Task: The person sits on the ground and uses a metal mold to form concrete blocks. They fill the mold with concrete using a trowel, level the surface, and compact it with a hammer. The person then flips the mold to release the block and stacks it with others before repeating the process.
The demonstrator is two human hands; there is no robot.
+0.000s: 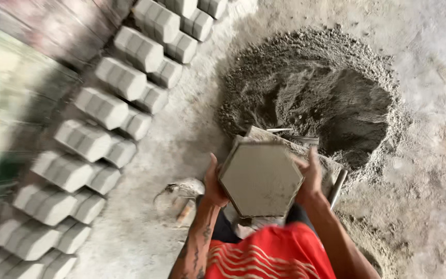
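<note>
Hexagonal mould held between both hands

Mould [260, 179], hexagonal and filled level with grey mix, held in front of the chest, face up toward the camera. Left hand [213, 182] pressed flat against the mould's left edge, thumb up along the rim; right hand [311, 178] clasped on the right edge, fingers curled over the rim. Each grip pressed onto the mould from opposite sides, both equally near, with the mould lying straight between them. No clear long axis, one corner pointing down toward the red shirt [269, 256]. Beyond the mould, mortar heap [311, 98] on the floor with a hollow in its middle. Left of the mould, rows of finished hexagonal blocks [104, 108] stacked in a line. Just below the mould's left side, trowel [179, 199] lying on the ground.
</note>
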